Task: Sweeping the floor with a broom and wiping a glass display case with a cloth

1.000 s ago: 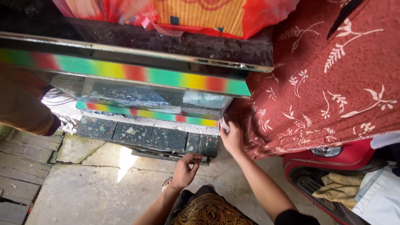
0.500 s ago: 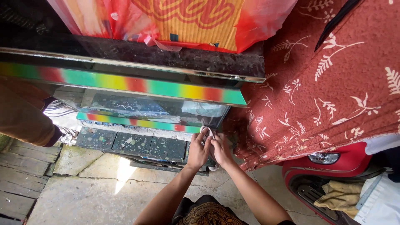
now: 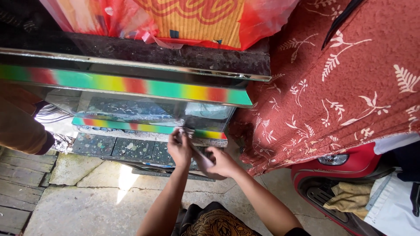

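Note:
My left hand (image 3: 179,147) is raised to the lower rainbow-striped rim (image 3: 131,126) of a glass-fronted case (image 3: 144,109). It pinches a small pale rag (image 3: 187,130) against that rim. Just below and to the right hovers my right hand (image 3: 220,163), blurred, with its fingers spread toward the left hand and nothing visible in them. A second rainbow stripe (image 3: 131,85) runs along the case's top edge, under a dark dusty ledge (image 3: 175,54).
A red and yellow plastic bag (image 3: 192,17) sits on the ledge. A red leaf-patterned cloth (image 3: 341,87) hangs at the right over a red scooter (image 3: 345,166). Paint-spattered dark tiles (image 3: 127,148) lie under the case, above cracked concrete floor (image 3: 87,201). Another person's brown-clad leg (image 3: 19,126) is at the left.
The pale rag passed from my right hand, at the case's lower right corner, to my left hand. My left hand moved it leftward along the rim and my right hand dropped away.

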